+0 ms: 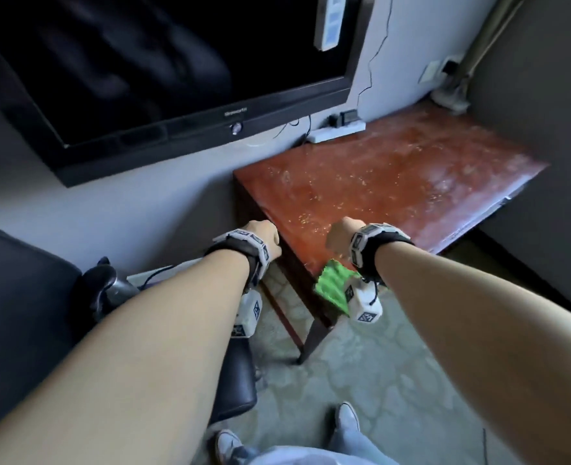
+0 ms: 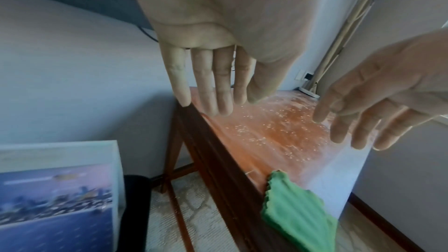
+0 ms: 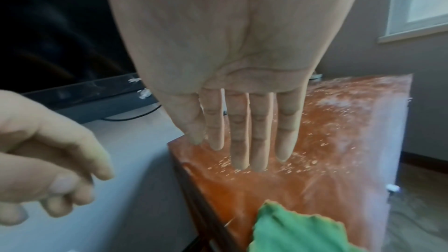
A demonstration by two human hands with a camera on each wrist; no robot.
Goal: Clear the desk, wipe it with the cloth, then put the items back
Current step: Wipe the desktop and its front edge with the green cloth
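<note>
The reddish wooden desk [image 1: 394,169] has a speckled, smeared top. A green cloth [image 1: 332,286] lies on its near corner and hangs over the edge. My left hand [image 1: 264,234] hovers over the desk's near-left edge, empty, with relaxed fingers [image 2: 213,83]. My right hand [image 1: 339,234] hovers over the top just beyond the cloth, its fingers [image 3: 242,131] straight and holding nothing. The cloth [image 3: 298,233] sits below the right wrist, untouched. The cloth [image 2: 298,216] and right hand [image 2: 363,112] also show in the left wrist view.
A white power strip [image 1: 337,129] lies at the desk's back edge, a lamp base [image 1: 452,95] at the far corner. A dark TV [image 1: 143,78] hangs on the wall. Left of the desk, a black chair [image 1: 25,313] holds a picture box [image 2: 55,198] and a dark object [image 1: 102,290].
</note>
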